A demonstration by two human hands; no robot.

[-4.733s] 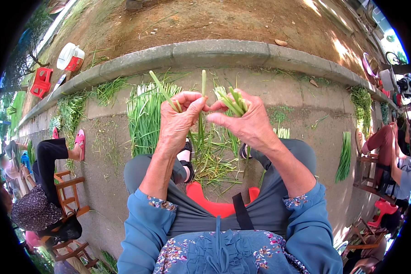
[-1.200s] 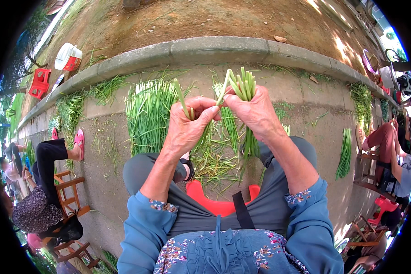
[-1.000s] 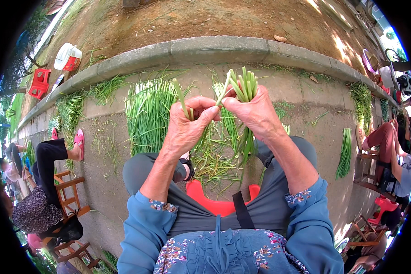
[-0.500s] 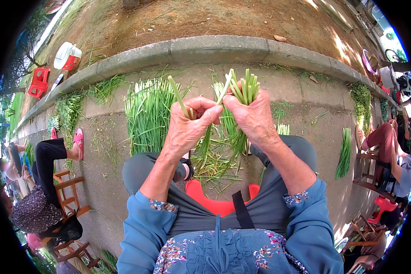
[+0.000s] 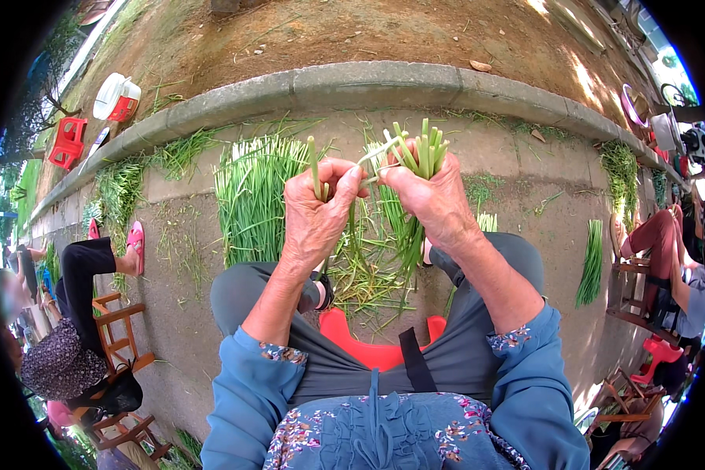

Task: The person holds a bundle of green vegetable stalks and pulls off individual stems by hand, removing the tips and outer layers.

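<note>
My right hand [image 5: 439, 200] is closed around a bunch of long green stalks [image 5: 425, 153], pale cut ends up and leafy tops hanging down. My left hand [image 5: 317, 207] is closed too, with a single thick green stalk [image 5: 313, 160] standing up from its fingers. Between the two hands, a thin pale strand [image 5: 372, 178] runs from the left fingertips to the right thumb. Another pale stalk [image 5: 380, 149] slants out of the bunch toward the left fingers. A large pile of the same stalks [image 5: 258, 204] lies on the ground beyond my left knee.
Loose trimmings [image 5: 368, 282] litter the ground between my feet, before a red stool [image 5: 352, 345]. A concrete kerb [image 5: 368, 77] crosses ahead. Another bundle [image 5: 590, 262] lies to the right. People sit on wooden chairs [image 5: 121, 337] at both sides. A white bucket [image 5: 111, 95] stands far left.
My left hand has shifted slightly left and down, and its stalk has turned more upright. A thin strand now stretches between the hands. My right hand has barely moved.
</note>
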